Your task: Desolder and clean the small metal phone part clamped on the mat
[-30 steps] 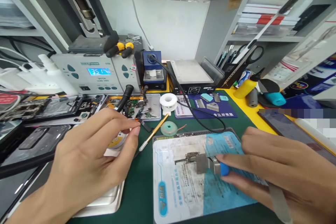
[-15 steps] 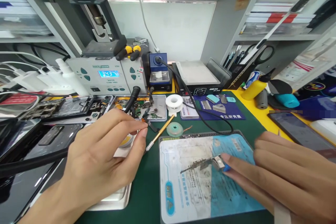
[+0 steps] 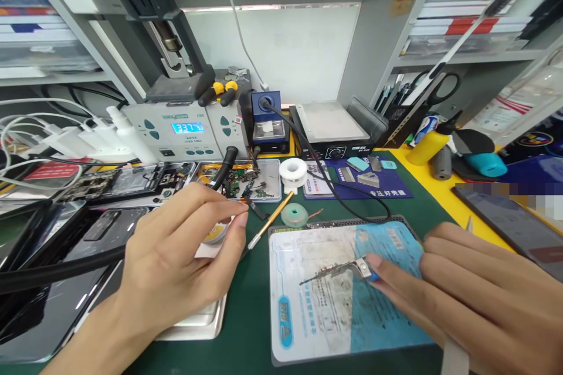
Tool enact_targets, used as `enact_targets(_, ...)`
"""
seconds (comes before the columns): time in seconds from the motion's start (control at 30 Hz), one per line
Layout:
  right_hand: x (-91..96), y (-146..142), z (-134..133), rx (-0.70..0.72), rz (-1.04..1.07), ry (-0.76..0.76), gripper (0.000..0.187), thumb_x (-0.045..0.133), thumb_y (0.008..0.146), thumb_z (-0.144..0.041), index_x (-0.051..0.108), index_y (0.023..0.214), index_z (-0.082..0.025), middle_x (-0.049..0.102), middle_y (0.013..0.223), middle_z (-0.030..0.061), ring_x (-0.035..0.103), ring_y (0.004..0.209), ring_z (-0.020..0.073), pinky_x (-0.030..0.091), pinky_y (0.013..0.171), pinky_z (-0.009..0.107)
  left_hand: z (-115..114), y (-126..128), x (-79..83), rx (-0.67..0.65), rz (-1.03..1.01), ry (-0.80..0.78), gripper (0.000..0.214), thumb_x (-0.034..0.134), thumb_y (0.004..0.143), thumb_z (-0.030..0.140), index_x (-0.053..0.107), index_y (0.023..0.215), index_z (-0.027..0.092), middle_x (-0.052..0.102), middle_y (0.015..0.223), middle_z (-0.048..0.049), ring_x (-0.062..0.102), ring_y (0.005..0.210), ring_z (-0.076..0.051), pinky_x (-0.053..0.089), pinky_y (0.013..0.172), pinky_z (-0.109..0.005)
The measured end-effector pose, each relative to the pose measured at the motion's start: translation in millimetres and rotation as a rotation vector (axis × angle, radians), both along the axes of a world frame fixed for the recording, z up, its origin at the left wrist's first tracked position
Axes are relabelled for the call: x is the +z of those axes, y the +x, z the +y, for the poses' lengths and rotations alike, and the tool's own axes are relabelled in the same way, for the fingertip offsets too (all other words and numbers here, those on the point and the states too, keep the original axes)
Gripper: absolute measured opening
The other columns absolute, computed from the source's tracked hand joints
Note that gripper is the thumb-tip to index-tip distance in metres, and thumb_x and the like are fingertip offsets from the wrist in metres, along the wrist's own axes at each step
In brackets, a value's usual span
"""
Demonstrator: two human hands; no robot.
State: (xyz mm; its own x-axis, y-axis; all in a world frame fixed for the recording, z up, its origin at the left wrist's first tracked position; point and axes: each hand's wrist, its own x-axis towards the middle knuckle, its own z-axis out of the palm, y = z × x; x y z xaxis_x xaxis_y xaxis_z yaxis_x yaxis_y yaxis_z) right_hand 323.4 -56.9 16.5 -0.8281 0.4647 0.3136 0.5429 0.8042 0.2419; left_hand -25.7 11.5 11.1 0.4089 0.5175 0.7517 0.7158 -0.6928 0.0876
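My left hand (image 3: 189,252) is raised at the left of the work mat. Its thumb and forefinger are pinched together; anything between them is too small to make out. At the mat's right side, the fingers of my right hand (image 3: 475,293) are closed on the end of a thin electronic part (image 3: 328,273). That part has a shiny metal bracket and a bit of blue near my fingertips, and its narrow dark strip points left. A flat grey tool (image 3: 455,356) sticks out below the same hand. Under the part lies a stained white-and-blue mat (image 3: 316,340).
A brass-coloured pen tool (image 3: 275,217), a green wick spool (image 3: 294,215) and a white reel (image 3: 293,171) lie behind the mat. A circuit-board tray (image 3: 270,179) and a soldering station (image 3: 180,129) stand behind. Phones (image 3: 101,240) and a black hose (image 3: 65,269) are left.
The view has shifted slightly. Both hands keep their pinched poses, and the part in my right hand has moved very slightly left. The station's display reading has dropped.
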Motion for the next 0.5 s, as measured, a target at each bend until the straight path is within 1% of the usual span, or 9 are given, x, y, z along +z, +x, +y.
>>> enact_targets(0.2, -4.9, -1.1, 1.5, 0.002, 0.021, 0.016, 0.047, 0.04, 0.103, -0.016, 0.067, 0.141, -0.012, 0.072, 0.09, 0.0085, 0.066, 0.092, 0.0337, 0.038, 0.112, 0.055, -1.5, 1.9, -1.2, 0.018, 0.002, -0.027, 0.016, 0.07, 0.092, 0.008, 0.068, 0.101, 0.022, 0.072, 0.091, -0.0008, 0.068, 0.078, -0.012, 0.053, 0.068, -0.028)
enact_targets(0.27, -4.9, -1.8, 0.9, -0.003, 0.016, 0.011, 0.047, 0.039, 0.104, -0.017, 0.066, 0.142, -0.011, 0.072, 0.091, 0.0089, 0.065, 0.093, 0.0342, 0.034, 0.115, 0.056, -1.9, 2.4, -1.3, 0.024, 0.0, -0.031, 0.018, 0.07, 0.092, 0.007, 0.068, 0.102, 0.022, 0.072, 0.091, -0.001, 0.068, 0.078, -0.012, 0.053, 0.068, -0.029)
enact_targets(0.37, -3.4, -2.3, -0.5, 0.007, 0.012, 0.006, 0.047, 0.038, 0.104, -0.016, 0.065, 0.142, -0.008, 0.072, 0.091, 0.0094, 0.064, 0.09, 0.0337, 0.029, 0.118, 0.058, -1.9, 2.0, -1.2, 0.026, -0.002, -0.027, 0.019, 0.07, 0.092, 0.007, 0.068, 0.102, 0.023, 0.073, 0.091, -0.0008, 0.068, 0.077, -0.013, 0.053, 0.068, -0.03)
enact_targets(0.43, -2.9, -2.4, -0.9, 0.009, 0.022, 0.005, 0.047, 0.039, 0.104, -0.013, 0.065, 0.142, -0.007, 0.073, 0.09, 0.0087, 0.065, 0.088, 0.0327, 0.03, 0.117, 0.057, -1.4, 1.2, -0.8, 0.019, -0.002, -0.008, 0.019, 0.07, 0.091, 0.007, 0.068, 0.101, 0.023, 0.073, 0.09, -0.0004, 0.069, 0.076, -0.013, 0.054, 0.065, -0.03)
enact_targets(0.5, -3.5, -2.6, 0.1, -0.024, 0.092, 0.002, 0.043, 0.044, 0.103, -0.013, 0.069, 0.139, -0.014, 0.074, 0.09, 0.0061, 0.067, 0.088, 0.0307, 0.038, 0.114, 0.053, -0.6, 0.9, -0.1, 0.017, -0.006, 0.007, 0.018, 0.069, 0.091, 0.009, 0.068, 0.101, 0.024, 0.073, 0.089, -0.0001, 0.069, 0.074, -0.014, 0.054, 0.064, -0.031)
